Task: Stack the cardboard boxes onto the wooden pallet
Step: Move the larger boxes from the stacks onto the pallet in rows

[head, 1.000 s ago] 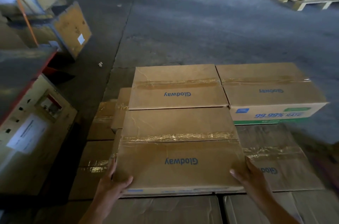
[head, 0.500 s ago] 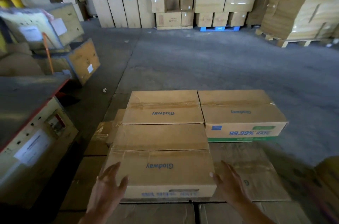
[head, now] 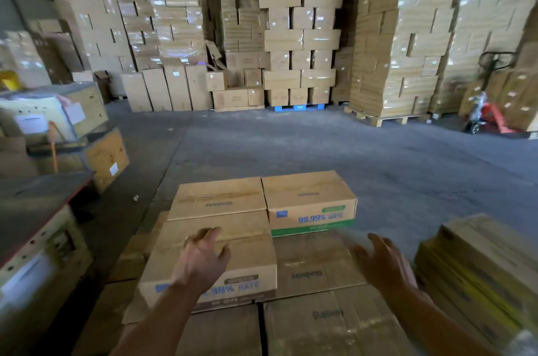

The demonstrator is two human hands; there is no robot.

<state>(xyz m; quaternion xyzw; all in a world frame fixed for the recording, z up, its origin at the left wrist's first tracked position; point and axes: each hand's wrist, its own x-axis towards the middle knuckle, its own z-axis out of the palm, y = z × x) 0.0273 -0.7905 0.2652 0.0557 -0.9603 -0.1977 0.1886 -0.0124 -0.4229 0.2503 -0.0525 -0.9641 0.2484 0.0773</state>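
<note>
Two grips are pulling back empty, fingers spreading: left grip [head: 201, 262] over the released box [head: 250, 265], right grip [head: 384, 265] at its 3 o'clock. The box is resting atop the stack's lower layer [head: 314, 268], seemingly placed.

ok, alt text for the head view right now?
Two open, empty hands, left hand and right hand, reach over a low stack of cardboard boxes; the left hand is over the nearest top-layer box. Beyond a grey floor, tall stacks of boxes and an orange pallet jack stand at the back of the warehouse.
</note>
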